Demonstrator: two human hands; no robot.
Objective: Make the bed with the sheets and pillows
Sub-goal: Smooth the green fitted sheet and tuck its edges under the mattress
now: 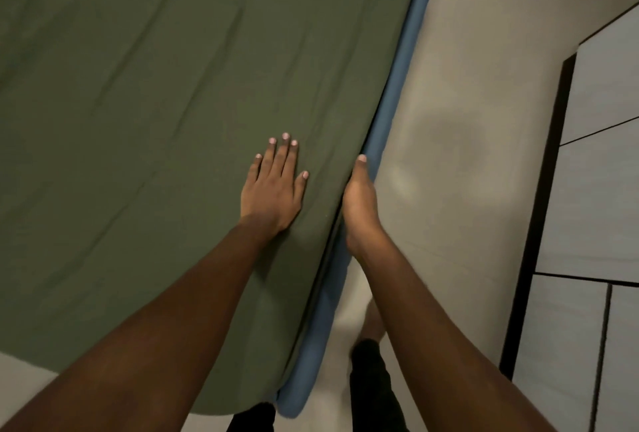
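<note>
Right now, in the head view, the green sheet (155, 103) lies spread over the top of the bed. It is mostly flat, with a few long soft folds. The left hand (273, 186) rests flat on the sheet near the side edge of the bed where the person stands. Its fingers are straight and a little apart. The right hand (359, 203) is at that same edge, just beside the left one but not touching it. Its thumb (361, 163) lies along the top of the edge. Its fingers go down out of sight between the sheet and the blue rim (397, 103) of the bed, so I cannot tell if they hold the cloth or only push it. The sheet looks thin, light and floppy, so it should slide and bunch up easily. I think the best place to take it is the hanging side edge, while a flat hand keeps the top from slipping. No pillows show. The pale floor (466, 120) and a grey cupboard (605, 189) are beyond the rim.
</note>
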